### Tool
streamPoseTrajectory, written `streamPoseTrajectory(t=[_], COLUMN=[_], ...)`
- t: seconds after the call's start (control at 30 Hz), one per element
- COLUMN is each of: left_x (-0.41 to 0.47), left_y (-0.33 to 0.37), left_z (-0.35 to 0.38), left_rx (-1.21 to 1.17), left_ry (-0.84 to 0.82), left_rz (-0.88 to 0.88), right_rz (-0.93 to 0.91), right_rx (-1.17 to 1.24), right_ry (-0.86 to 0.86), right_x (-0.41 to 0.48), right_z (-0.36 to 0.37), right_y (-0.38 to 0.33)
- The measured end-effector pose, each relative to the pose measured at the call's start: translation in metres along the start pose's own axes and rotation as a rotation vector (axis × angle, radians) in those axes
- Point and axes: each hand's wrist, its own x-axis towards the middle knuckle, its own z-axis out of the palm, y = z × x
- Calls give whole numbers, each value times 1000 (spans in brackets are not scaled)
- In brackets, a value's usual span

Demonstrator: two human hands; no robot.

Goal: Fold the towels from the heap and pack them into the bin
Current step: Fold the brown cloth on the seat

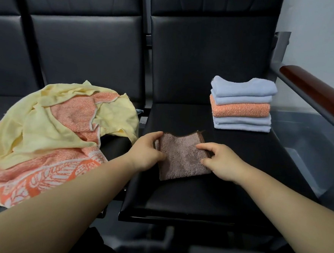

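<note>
A small brown towel [181, 157] lies folded on the black seat [196, 203] in front of me. My left hand [145, 151] grips its left edge, thumb and fingers curled round the cloth. My right hand [222, 160] pinches its right edge. A heap of yellow and orange towels [53, 130] sprawls over the seat to the left. At the back right of the same seat stands a stack of folded towels [242, 106], light blue ones with an orange one in the middle.
A clear plastic bin [307, 148] sits on the floor right of the seat, under a brown-topped armrest [318, 93]. Black backrests [206, 56] rise behind the seats. A white wall is at the far right.
</note>
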Motion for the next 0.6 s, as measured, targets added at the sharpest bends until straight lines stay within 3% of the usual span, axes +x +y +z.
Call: streamPoseTrajectory(t=[0.4, 0.53, 0.6], left_x=[4, 10, 12], left_y=[-7, -11, -8], left_z=[13, 16, 15], left_rx=[439, 372, 372], left_ry=[-33, 62, 63], left_rz=[13, -88, -184], right_rz=[50, 265, 365], right_rx=[-284, -335, -361], right_ry=[-127, -28, -72], right_x=[15, 16, 21], right_z=[6, 1, -4], right_y=[-8, -13, -14])
